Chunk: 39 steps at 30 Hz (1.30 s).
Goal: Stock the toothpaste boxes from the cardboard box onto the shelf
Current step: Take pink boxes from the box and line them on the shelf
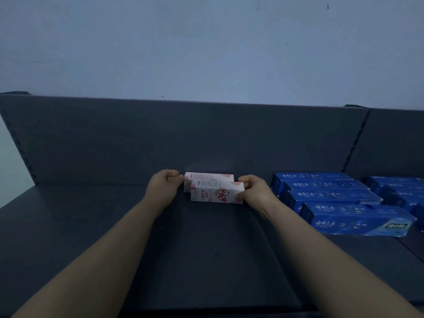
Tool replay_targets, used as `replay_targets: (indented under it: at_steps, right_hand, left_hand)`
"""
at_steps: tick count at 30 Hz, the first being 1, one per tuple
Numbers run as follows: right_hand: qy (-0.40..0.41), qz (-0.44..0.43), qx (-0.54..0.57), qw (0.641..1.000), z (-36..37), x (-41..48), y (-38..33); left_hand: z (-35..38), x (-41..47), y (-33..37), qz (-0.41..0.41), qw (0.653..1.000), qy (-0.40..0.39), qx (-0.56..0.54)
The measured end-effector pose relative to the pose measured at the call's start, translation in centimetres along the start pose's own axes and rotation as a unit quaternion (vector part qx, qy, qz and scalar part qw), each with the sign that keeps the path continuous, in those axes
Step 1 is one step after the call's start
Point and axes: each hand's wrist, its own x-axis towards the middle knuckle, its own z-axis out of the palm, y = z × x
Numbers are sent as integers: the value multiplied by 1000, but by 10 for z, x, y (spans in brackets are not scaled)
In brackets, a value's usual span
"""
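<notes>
Head view, dim light: two pink children's toothpaste boxes lie lengthwise on the dark shelf (206, 249), close to the back panel (183, 138). The front pink toothpaste box (218, 194) sits just ahead of the rear pink toothpaste box (207, 176), offset to the right. The right hand (254, 191) clamps the front box's right end, thumb on its face. The left hand (164, 187) has its fingers curled at the rear box's left end; it looks like a pinch, though the gloom leaves that unsure. To do this well: slide the front box left until the ends line up, printed face forward, leaving the stacked blue toothpaste boxes (332, 198) alone. The cardboard box is out of view.
</notes>
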Motion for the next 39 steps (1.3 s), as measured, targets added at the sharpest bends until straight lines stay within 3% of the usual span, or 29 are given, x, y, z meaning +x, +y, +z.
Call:
replay_targets:
  at_steps: [6, 14, 18, 23, 29, 39]
  right_hand:
    - [51, -77, -102, 990, -7, -17, -5]
    - [101, -199, -328, 918, -52, -75, -5]
    - [132, -209, -358, 901, -82, -117, 7]
    - [186, -180, -373, 891, -141, -178, 33]
    - [254, -108, -384, 881, -237, -266, 83]
    - [326, 82, -376, 863, -388, -456, 199]
  left_hand:
    - [2, -24, 10, 49, 997, 9, 50]
    - [26, -57, 43, 152, 974, -67, 152]
    - [56, -90, 68, 223, 956, -105, 163]
    - [113, -146, 103, 301, 931, -163, 130]
    - [201, -237, 147, 341, 899, -254, 106]
    - [361, -436, 192, 366, 825, -422, 89]
